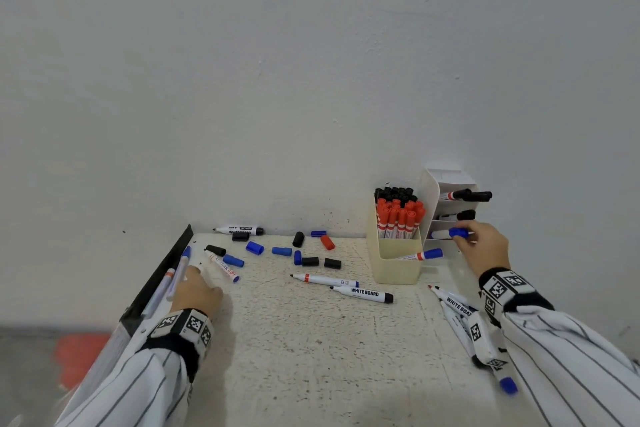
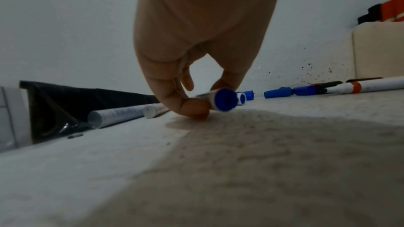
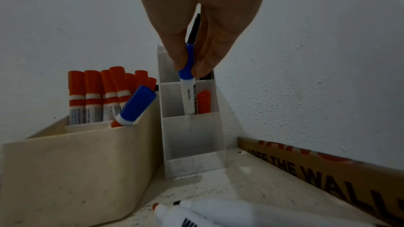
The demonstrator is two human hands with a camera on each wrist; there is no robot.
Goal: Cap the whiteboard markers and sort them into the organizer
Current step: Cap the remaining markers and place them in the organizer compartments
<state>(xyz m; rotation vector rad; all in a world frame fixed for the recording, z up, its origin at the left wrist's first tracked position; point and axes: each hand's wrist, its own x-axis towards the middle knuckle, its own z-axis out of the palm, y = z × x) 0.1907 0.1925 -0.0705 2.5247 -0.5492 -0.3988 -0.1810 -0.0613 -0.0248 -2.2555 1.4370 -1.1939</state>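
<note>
Pinching blue-capped marker (image 3: 187, 82), right hand (image 3: 196, 28), organizer (image 3: 192, 127) slot

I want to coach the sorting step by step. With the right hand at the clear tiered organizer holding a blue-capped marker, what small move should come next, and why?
Probably let go: the right hand pinches the blue-capped marker by its cap, and the barrel already stands in a middle slot of the tiered organizer, beside a red-capped marker. Opening the fingers should let it settle there.

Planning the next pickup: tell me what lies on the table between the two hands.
In the head view, two uncapped markers lie between the left hand and right hand, with the cream organizer beyond them.
</note>
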